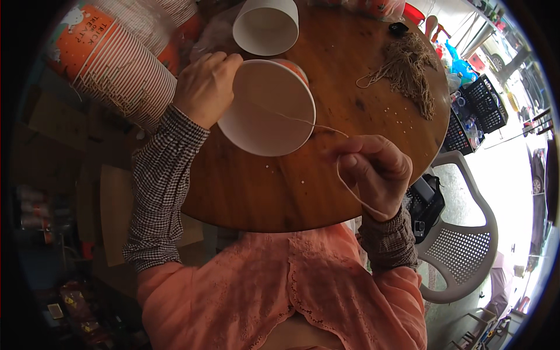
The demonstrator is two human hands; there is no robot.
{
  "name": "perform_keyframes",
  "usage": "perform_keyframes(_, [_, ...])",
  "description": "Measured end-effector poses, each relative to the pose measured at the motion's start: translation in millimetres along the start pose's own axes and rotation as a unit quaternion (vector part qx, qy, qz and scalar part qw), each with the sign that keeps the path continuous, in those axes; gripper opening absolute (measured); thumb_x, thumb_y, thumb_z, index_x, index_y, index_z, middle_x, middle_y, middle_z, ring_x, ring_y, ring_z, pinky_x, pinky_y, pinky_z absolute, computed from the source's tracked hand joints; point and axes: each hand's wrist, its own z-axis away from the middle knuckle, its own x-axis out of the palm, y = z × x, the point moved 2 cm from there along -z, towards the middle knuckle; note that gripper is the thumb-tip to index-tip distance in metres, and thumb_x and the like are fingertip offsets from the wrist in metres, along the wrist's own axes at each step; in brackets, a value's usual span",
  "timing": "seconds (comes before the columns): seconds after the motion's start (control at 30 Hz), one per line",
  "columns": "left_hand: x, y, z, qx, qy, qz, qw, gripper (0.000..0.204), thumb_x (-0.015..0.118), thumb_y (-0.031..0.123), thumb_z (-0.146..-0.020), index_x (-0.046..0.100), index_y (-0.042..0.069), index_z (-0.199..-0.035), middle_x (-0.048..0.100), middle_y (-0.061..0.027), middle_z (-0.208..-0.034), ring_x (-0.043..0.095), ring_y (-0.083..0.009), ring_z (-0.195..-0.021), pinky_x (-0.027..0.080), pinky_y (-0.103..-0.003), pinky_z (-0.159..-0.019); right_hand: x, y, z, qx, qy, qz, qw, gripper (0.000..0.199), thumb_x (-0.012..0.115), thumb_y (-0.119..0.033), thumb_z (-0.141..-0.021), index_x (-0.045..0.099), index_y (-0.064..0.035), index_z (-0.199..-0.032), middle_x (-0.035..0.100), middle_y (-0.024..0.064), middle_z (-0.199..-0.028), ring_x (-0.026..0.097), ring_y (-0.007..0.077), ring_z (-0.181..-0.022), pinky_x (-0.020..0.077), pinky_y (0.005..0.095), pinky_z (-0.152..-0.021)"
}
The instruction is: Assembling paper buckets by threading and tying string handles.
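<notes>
A paper bucket (262, 108), white inside with a bit of orange outside, lies tipped on the round table with its mouth toward me. My left hand (207, 87) is closed at its left rim, the fingertips partly hidden. A thin beige string (326, 127) runs from inside the bucket across the right rim to my right hand (379, 166). Thumb and forefinger pinch that string there, and its loose end hangs down past the palm to the wrist. Just beyond stands another paper bucket (265, 32), its pale inside showing.
Tall stacks of orange paper buckets (116, 64) stand at the far left, strings hanging on them. A heap of cut strings (411, 70) lies on the wooden table (251, 198) at the right, among small white dots. Beyond the edge are a plastic chair (461, 248) and black crates (487, 105).
</notes>
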Motion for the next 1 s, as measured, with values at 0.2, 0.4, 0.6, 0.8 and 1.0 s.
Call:
perform_keyframes(0.2, [15.0,-5.8,-20.5,0.022,-0.021,0.079,0.996,0.018,0.062,0.01,-0.085,0.062,0.006,-0.103,0.058,-0.0109,-0.081,0.061,-0.0298,-0.084,0.05,-0.04,-0.07,6.4,2.8,6.8,0.003,0.072,0.073,0.995,0.01,0.062,0.0,-0.089,0.062,0.003,-0.099,0.068,0.006,-0.085,0.056,0.0048,-0.064,0.0455,0.0184,-0.055])
perform_keyframes(0.4, [-7.2,-8.8,-11.4,0.019,0.245,0.164,0.955,0.021,0.067,0.01,-0.084,0.064,0.004,-0.103,0.064,-0.009,-0.089,0.063,-0.0261,-0.084,0.05,-0.035,-0.072,15.1,26.8,-7.9,0.035,0.097,0.012,0.995,0.008,0.059,-0.008,-0.093,0.06,0.0002,-0.095,0.067,0.0063,-0.08,0.053,0.0052,-0.057,0.0429,0.0181,-0.051])
perform_keyframes(0.6, [-24.4,45.1,50.8,-0.131,0.087,0.518,0.841,0.027,0.05,0.022,-0.099,0.063,-0.001,-0.097,0.066,-0.0066,-0.09,0.062,-0.014,-0.088,0.048,-0.027,-0.08,24.7,40.7,-37.2,0.053,0.063,-0.065,0.994,0.012,0.056,-0.013,-0.096,0.058,-0.0012,-0.096,0.067,0.0061,-0.083,0.054,0.0057,-0.056,0.0433,0.0188,-0.049])
perform_keyframes(0.8, [0.3,67.3,84.7,-0.243,0.024,0.75,0.615,0.047,0.039,0.037,-0.102,0.061,-0.004,-0.103,0.065,-0.0094,-0.096,0.062,-0.0155,-0.09,0.048,-0.029,-0.084,45.7,47.7,-57.6,0.067,0.021,-0.074,0.995,0.013,0.054,-0.015,-0.097,0.058,-0.0023,-0.097,0.068,0.0079,-0.085,0.054,0.0067,-0.055,0.0437,0.0197,-0.049])
perform_keyframes(1.0, [12.5,60.4,99.6,-0.259,-0.071,0.773,0.575,0.037,0.048,0.029,-0.1,0.062,-0.006,-0.101,0.066,-0.0106,-0.09,0.064,-0.0153,-0.078,0.05,-0.027,-0.075,28.9,52.5,-59.3,0.064,0.045,-0.048,0.996,0.015,0.056,-0.014,-0.096,0.057,0.001,-0.098,0.069,0.0088,-0.086,0.055,0.0064,-0.054,0.0443,0.0194,-0.047])
